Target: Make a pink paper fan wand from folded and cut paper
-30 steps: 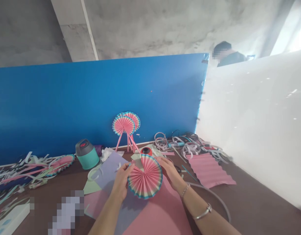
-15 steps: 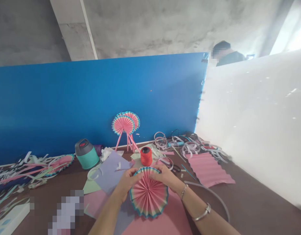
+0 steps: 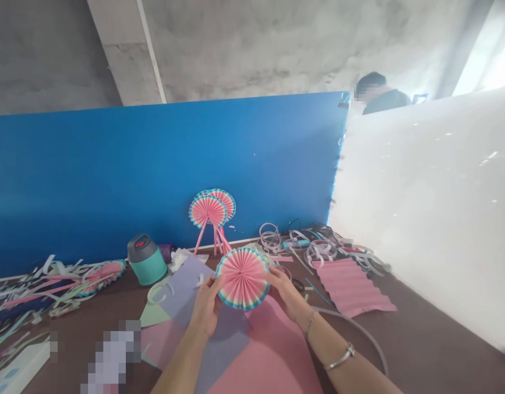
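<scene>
A round pleated paper fan (image 3: 242,278), pink in the middle with a cream and blue edge, is held up between my two hands. My left hand (image 3: 208,302) pinches its left rim, thumb in front. On the opposite rim, my right hand (image 3: 285,293) grips with its fingers partly behind the paper. Beneath the fan lie sheets of pink paper (image 3: 272,355) and purple paper (image 3: 223,350). Finished-looking pink fans on paper sticks (image 3: 208,210) lean against the blue partition behind.
A teal and grey container (image 3: 147,262) stands left of centre. Paper strips (image 3: 34,295) pile up at the far left, and curled strips (image 3: 321,249) at the back right. Creased pink paper (image 3: 353,287) lies on the right. Beyond the white partition (image 3: 424,191) is a person (image 3: 383,96).
The fan has risen off the papers toward the partition, now in front of the red spool. Both hands have shifted from its top edge to its left and right sides.
</scene>
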Demonstrator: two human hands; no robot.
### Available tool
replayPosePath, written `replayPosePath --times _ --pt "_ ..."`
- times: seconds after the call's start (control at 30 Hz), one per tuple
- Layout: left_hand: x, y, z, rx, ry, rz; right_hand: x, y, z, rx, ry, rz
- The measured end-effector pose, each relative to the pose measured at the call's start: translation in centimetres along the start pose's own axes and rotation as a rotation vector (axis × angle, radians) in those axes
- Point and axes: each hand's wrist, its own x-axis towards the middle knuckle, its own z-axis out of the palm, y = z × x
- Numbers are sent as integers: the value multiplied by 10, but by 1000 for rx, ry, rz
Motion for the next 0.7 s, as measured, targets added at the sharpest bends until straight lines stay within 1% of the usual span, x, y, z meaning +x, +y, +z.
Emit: replayPosePath --times 0.07,0.1,0.17,0.23,0.27,0.3,0.37,0.43,0.53,0.7 --pt "-2 -1 2 42 -1 9 -1 2 2 -56 28 -43" --pt "-3 -1 3 63 8 20 0 4 2 -81 66 -70" --pt "-3 -1 4 111 21 57 2 8 0 -164 210 -165" --pt "-3 -2 4 180 19 105 5 11 -5 -356 363 -348" --pt "-3 -3 4 220 10 135 5 12 -6 -490 400 -467" --pt "-2 -4 4 260 -5 167 5 13 -8 -634 398 -590" --pt "-3 -5 5 333 -43 226 4 14 -8 -886 299 -797" --pt "-5 -6 7 388 -85 262 1 13 -7 -1055 184 -904" --pt "-8 -7 10 435 -134 286 -2 13 -4 -1204 100 -930" --pt "-8 -11 9 487 -156 326 -3 11 -3 -1299 58 -936"
